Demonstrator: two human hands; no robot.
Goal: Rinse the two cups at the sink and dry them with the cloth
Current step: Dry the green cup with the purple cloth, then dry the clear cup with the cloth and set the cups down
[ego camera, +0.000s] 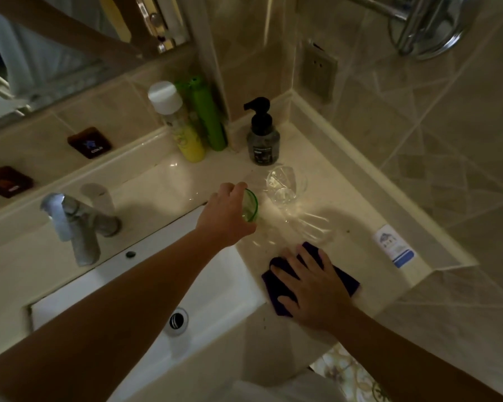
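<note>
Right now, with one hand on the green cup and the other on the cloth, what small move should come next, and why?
Probably carry the green cup leftward over the sink, under the faucet. The left hand grips it on the counter beside the clear glass, and no water is visibly running. The right hand rests flat on the dark cloth, which suits later drying.

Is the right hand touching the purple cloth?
Touching. The head view shows the right hand lying flat on the purple cloth, its spread fingers pressing it against the counter.
</note>
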